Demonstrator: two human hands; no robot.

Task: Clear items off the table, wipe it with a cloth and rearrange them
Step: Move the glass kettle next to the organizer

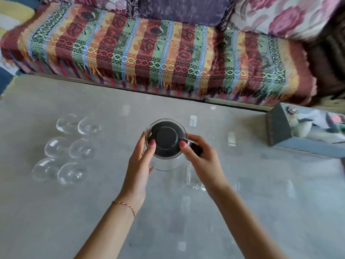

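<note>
A clear glass jug with a dark lid (pixel 165 139) stands at the middle of the grey glass-topped table (pixel 261 193). My left hand (pixel 140 165) cups the jug's left side, thumb on the lid's edge. My right hand (pixel 199 157) grips its dark handle on the right. Several clear drinking glasses (pixel 69 148) stand in two rows at the table's left, apart from both hands. No cloth is in view.
A grey open box (pixel 280 126) with mixed items inside sits at the table's right edge. Beyond the far edge runs a low sofa under a striped, fringed blanket (pixel 149 51), with floral cushions (pixel 283 15) at the back.
</note>
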